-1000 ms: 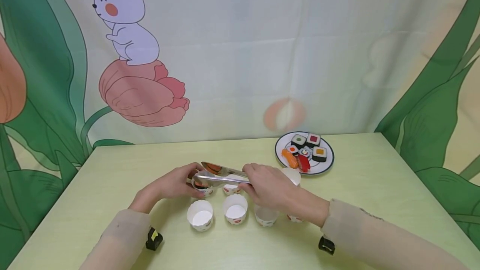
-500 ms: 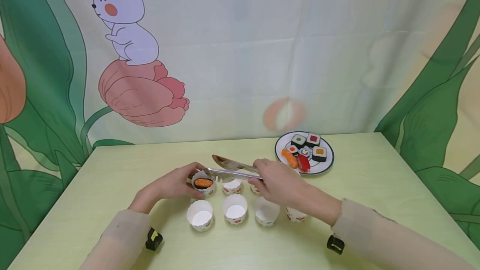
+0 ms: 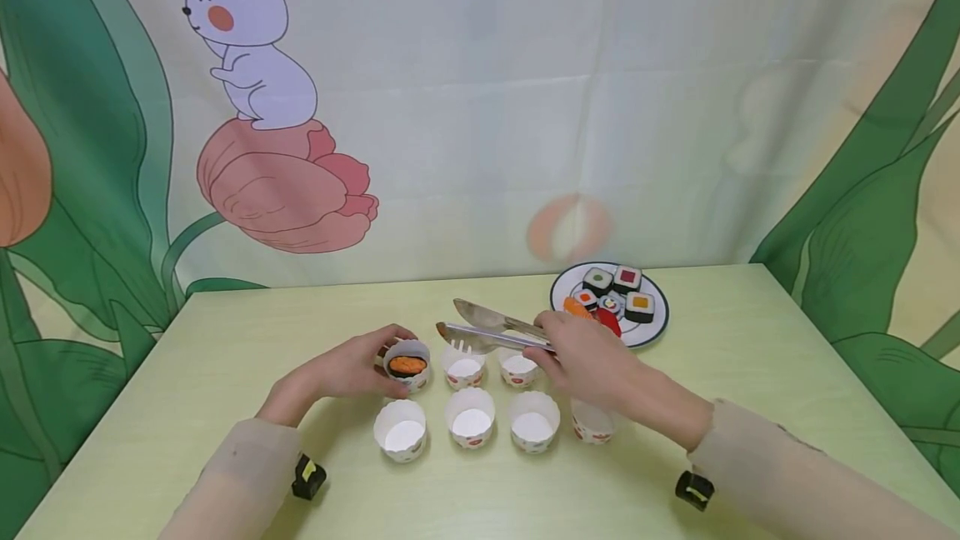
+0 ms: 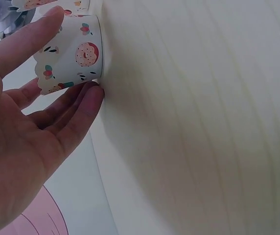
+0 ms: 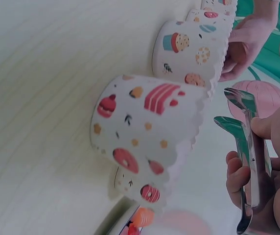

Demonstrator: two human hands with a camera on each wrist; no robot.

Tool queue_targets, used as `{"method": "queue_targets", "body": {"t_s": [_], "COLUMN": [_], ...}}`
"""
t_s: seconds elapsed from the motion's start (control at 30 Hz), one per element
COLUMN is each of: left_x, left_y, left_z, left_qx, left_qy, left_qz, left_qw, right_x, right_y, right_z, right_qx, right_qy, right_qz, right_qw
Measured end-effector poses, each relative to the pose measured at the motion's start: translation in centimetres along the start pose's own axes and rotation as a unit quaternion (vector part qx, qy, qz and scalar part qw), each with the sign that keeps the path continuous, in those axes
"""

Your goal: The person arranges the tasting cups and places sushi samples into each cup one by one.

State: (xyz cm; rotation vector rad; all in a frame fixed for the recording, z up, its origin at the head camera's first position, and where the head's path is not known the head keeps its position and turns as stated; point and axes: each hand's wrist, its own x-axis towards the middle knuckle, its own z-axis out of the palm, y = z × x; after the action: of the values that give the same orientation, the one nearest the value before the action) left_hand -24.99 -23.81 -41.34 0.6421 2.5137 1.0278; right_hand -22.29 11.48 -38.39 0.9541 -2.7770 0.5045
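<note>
In the head view my left hand (image 3: 356, 367) holds a white paper baking cup (image 3: 418, 383) at the back left of the cups. Inside lies a piece of toy sushi with an orange top and a dark wrap (image 3: 407, 366). The left wrist view shows thumb and fingers on either side of the patterned cup (image 4: 76, 49), which stands on the table. My right hand (image 3: 592, 363) grips metal serving tongs (image 3: 491, 319) above the back row of cups. The tongs' tips are apart with nothing between them; one has fork-like tines. The right wrist view shows fingers and thumb around the tongs (image 5: 255, 166).
Several more paper cups stand in two rows, among them a front-left cup (image 3: 401, 432) and a front-right one (image 3: 592, 423). Behind my right hand, a blue-rimmed white plate (image 3: 660, 327) carries several toy sushi pieces. A printed curtain (image 3: 465, 148) hangs behind the table.
The tongs and my right hand have moved right, away from the left cup, bringing its orange-topped sushi into full view. My left hand stays on that cup.
</note>
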Motion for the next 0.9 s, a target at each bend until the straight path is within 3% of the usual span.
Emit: {"method": "queue_targets", "body": {"t_s": [0.37,0.5,0.73,0.9], "left_x": [0.2,0.2,0.3,0.3], "left_y": [0.3,0.6,1.6,2.3], "left_z": [0.1,0.2,0.3,0.2], "left_qx": [0.033,0.045,0.055,0.062], "left_qy": [0.008,0.011,0.020,0.016], "left_qz": [0.007,0.003,0.034,0.038], "left_qw": [0.9994,0.9989,0.9977,0.9972], "right_x": [-1.0,-1.5,-2.4,-3.0], "right_y": [2.1,2.7,4.0,4.9], "right_z": [-0.8,-1.1,-1.5,-1.8], "right_qx": [-0.005,-0.008,-0.014,-0.016], "right_qy": [0.027,0.023,0.017,0.020], "right_qz": [0.005,0.024,0.058,0.078], "right_qw": [0.9996,0.9994,0.9981,0.9966]}}
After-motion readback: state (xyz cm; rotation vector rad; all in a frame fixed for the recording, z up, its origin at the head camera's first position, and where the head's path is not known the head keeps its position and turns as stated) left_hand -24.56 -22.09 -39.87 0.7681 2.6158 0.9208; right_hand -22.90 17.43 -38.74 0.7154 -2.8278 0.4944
